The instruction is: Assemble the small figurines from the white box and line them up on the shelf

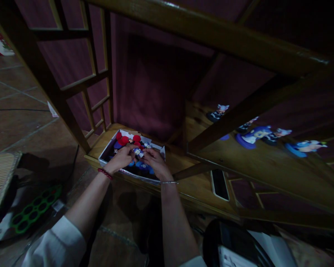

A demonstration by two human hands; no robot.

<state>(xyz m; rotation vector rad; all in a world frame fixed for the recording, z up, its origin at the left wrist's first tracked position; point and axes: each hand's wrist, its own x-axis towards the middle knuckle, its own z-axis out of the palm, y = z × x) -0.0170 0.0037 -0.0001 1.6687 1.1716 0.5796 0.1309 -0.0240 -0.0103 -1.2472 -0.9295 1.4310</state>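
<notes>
A white cardboard box (102,156) stands on the lower wooden shelf, holding several small figurines with red, blue and black parts. Just over the box, a small blue-and-white figurine (138,152) is between my two hands. My left hand (122,158) grips it from the left, fingers bent around its side. From the right, my right hand (156,162) has its fingertips on the same figurine. Red figurine parts (123,139) show behind my left hand, and blue pieces (143,168) lie below the hands. My fingers hide part of the held figurine.
Several figurines (254,136) stand on a raised wooden shelf (233,155) at the right. A phone (219,184) lies on the lower shelf (187,178). Wooden lattice (85,81) and beams frame the space. A green rack with round holes (36,207) is at lower left.
</notes>
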